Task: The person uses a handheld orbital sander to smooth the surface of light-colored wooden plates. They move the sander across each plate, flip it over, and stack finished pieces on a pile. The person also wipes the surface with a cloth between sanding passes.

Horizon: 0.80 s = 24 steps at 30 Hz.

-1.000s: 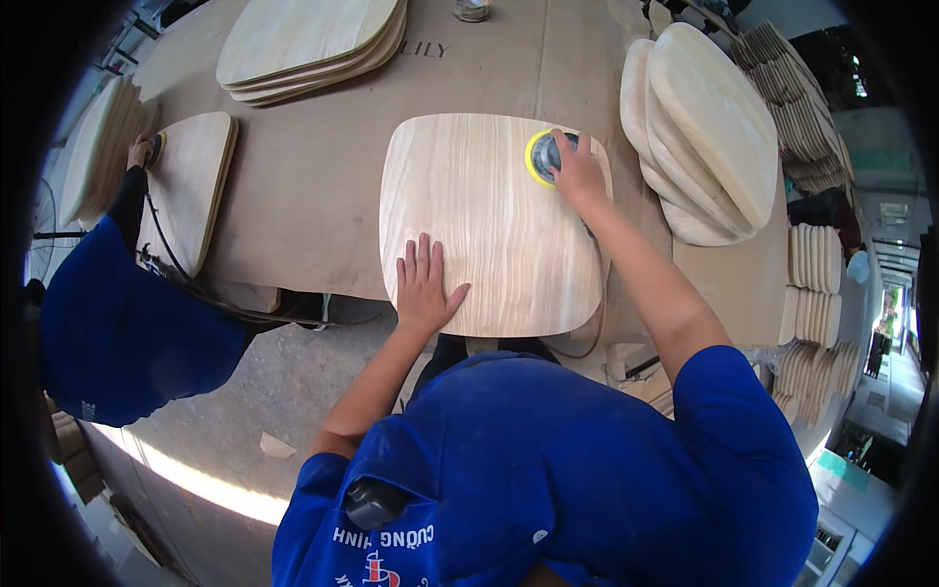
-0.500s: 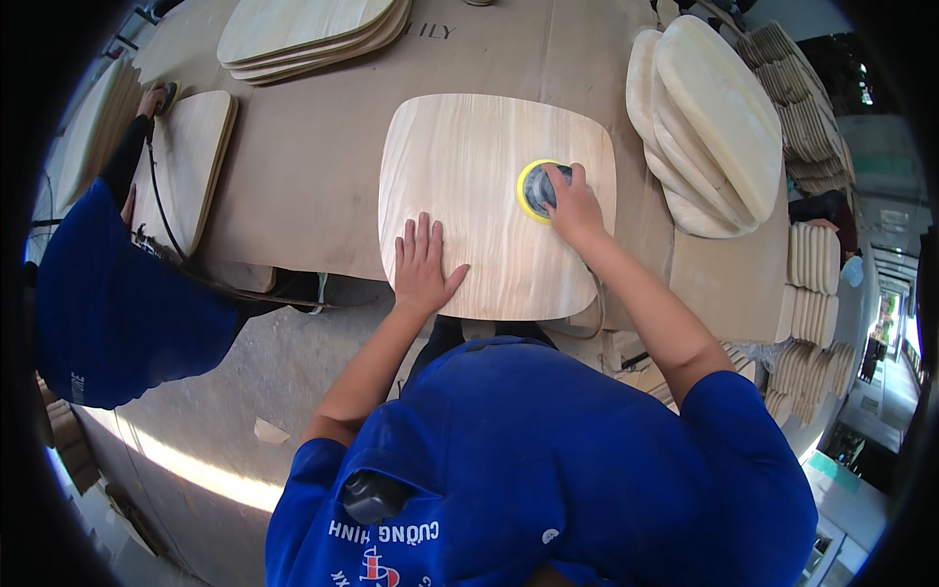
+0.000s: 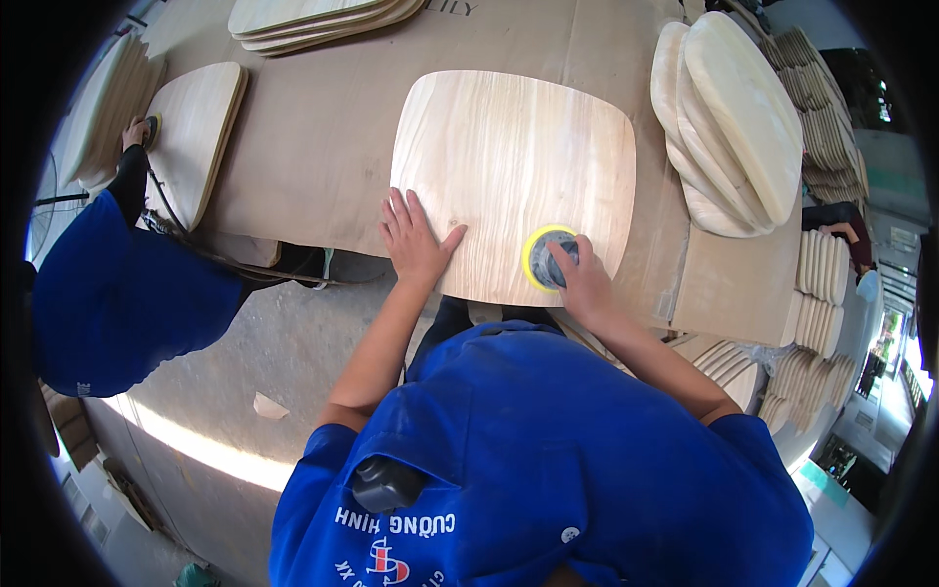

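Note:
A pale wooden panel with rounded corners (image 3: 509, 147) lies flat on the cardboard-covered table in front of me. My right hand (image 3: 584, 281) is wrapped round a round sander (image 3: 550, 258) with a dark body and a yellow rim. The sander rests on the panel's near right part. My left hand (image 3: 417, 239) lies on the panel's near left edge, fingers spread and thumb out, with nothing gripped.
Stacked panels stand at the far left (image 3: 328, 29) and right (image 3: 738, 127). On the left, a co-worker in blue (image 3: 127, 303) holds another sander against a panel (image 3: 196, 137). More wooden pieces (image 3: 822, 274) are piled beyond the table's right end. The table (image 3: 303, 166) has a brown cardboard cover.
The sander in my right hand has moved from the panel's right middle toward its near edge. My left hand stays flat at the near left edge. The view has shifted slightly.

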Available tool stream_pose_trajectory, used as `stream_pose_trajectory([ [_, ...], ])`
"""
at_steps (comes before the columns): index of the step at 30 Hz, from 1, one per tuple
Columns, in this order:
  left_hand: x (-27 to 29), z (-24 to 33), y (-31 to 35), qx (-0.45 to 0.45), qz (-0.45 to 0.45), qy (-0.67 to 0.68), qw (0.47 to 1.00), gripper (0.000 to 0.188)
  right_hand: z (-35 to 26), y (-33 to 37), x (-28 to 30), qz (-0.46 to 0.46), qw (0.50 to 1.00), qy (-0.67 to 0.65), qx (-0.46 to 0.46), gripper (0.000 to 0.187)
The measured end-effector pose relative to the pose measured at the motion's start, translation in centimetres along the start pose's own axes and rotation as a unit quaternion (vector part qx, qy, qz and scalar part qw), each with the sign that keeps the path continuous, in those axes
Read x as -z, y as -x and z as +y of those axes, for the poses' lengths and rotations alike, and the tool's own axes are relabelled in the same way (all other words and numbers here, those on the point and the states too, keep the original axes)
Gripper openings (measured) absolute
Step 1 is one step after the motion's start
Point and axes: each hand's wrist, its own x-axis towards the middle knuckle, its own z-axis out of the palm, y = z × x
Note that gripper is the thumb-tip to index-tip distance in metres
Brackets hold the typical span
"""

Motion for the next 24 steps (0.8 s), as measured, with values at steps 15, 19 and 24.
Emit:
stream_pose_trajectory([
  [15, 17.0, 3.6, -4.4, -0.008, -0.048, 0.634, 0.772, 0.017, 8.1, -1.6, 2.8, 0.078, 0.991, 0.0, -0.105, 0.069],
  [19, 26.9, 7.9, -0.2, -0.23, -0.286, 0.706, 0.605, 0.024, 6.1, 0.2, 2.0, 0.013, 0.998, 0.013, 0.055, 0.068],
  [24, 35.0, 17.0, 4.4, -0.441, -0.376, 0.737, 0.348, 0.02, 0.2, -1.7, -1.4, -0.09, 0.973, 0.003, 0.212, 0.065],
])
